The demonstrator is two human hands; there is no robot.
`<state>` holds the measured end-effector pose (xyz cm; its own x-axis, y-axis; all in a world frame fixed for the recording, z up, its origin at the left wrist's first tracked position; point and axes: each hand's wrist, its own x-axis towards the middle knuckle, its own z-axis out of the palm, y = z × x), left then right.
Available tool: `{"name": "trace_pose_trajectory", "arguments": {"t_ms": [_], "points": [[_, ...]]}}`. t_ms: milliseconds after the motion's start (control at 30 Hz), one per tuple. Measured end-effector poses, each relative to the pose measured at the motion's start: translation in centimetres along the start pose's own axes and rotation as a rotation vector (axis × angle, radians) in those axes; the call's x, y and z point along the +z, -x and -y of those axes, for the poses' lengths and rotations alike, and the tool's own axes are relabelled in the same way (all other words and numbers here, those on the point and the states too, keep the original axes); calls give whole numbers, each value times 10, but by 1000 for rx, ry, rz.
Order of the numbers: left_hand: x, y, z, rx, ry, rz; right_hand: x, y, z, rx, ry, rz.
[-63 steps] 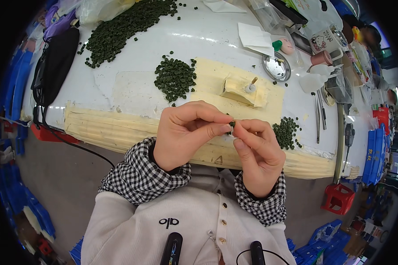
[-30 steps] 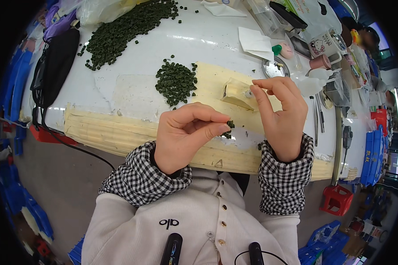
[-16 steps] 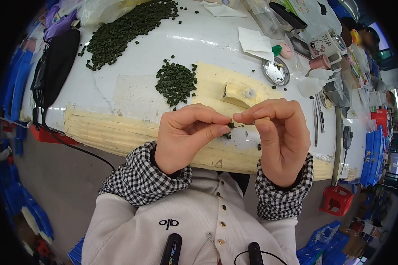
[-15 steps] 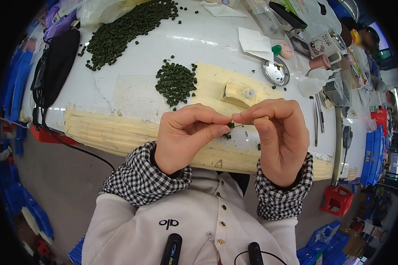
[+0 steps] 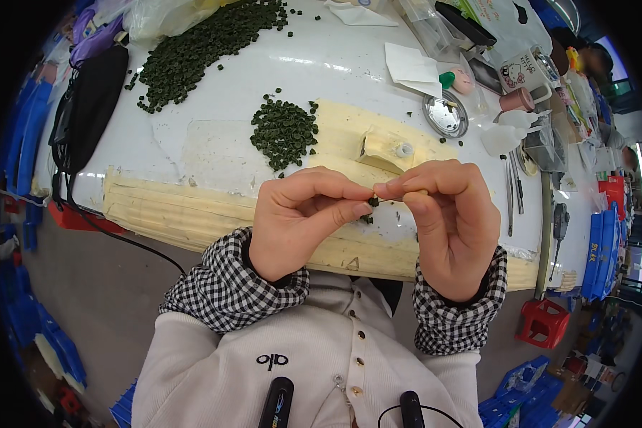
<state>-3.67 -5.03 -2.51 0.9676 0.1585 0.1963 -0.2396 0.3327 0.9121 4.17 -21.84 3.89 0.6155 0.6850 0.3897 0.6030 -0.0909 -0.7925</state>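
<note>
My left hand (image 5: 292, 222) is closed in a pinch at a small dark green ring-shaped part (image 5: 374, 202), its thumb and forefinger nearly touching my right fingertips. Closed around a thin needle-like tool (image 5: 391, 200) is my right hand (image 5: 455, 221); a bit of its pale handle shows by the forefinger. The tool's tip meets the green part, but whether it is inside cannot be made out. Another dark green part (image 5: 367, 220) lies just below the fingertips. Behind my left hand is a small pile of dark green rings (image 5: 284, 134). A cream taped block with a white nozzle (image 5: 404, 150) stands beyond my hands.
A larger heap of green parts (image 5: 192, 60) lies far left, near a black pouch with cords (image 5: 93, 107). At right are a round metal dish (image 5: 446, 115), white paper (image 5: 411, 65), tweezers (image 5: 508, 196) and a pink cup (image 5: 517, 100). Cream tape (image 5: 185, 214) covers the table's front edge.
My right fingers have shifted very slightly around the tool. My left hand stays in place, and the piles have not moved.
</note>
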Motion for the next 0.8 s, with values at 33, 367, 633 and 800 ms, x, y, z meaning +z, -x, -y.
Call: {"name": "trace_pose_trajectory", "arguments": {"t_ms": [33,367,633,800], "points": [[0,0,0,1,5,0,2,0,-1,2,-37,-49],[0,0,0,-34,8,-25,0,-12,-24,5,295,-448],[6,-1,-2,-50,11,-103,-1,-18,-38,-48,687,-307],[-3,2,-2,-65,56,-97,0,-7,-6,-195,567,-417]]}}
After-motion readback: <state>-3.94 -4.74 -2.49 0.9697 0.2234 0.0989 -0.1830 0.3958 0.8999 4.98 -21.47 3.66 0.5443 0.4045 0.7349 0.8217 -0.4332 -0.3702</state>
